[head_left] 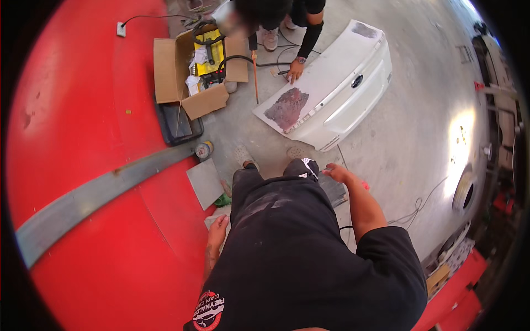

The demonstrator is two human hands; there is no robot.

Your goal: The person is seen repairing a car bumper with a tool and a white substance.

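Note:
My left hand [218,227] hangs beside my left thigh with its fingers curled, near pale sheets on the floor; anything inside it is hidden. My right hand [335,172] is closed beside my right leg on something small that I cannot make out, over a dark flat piece [332,193]. In front of my feet lies a white car trunk lid [353,105] with two dark sanded patches. A co-worker [276,14] bends over it, one hand [295,70] at its left edge, beside an upright thin orange rod [255,77].
An open cardboard box [165,71] of tools and hoses sits on a dark tray [176,126] at left. A can [203,150], grey board [203,182], red surface [83,99] and metal strip [83,193] are nearby. Cables cross the floor; a tire [465,190] is at right.

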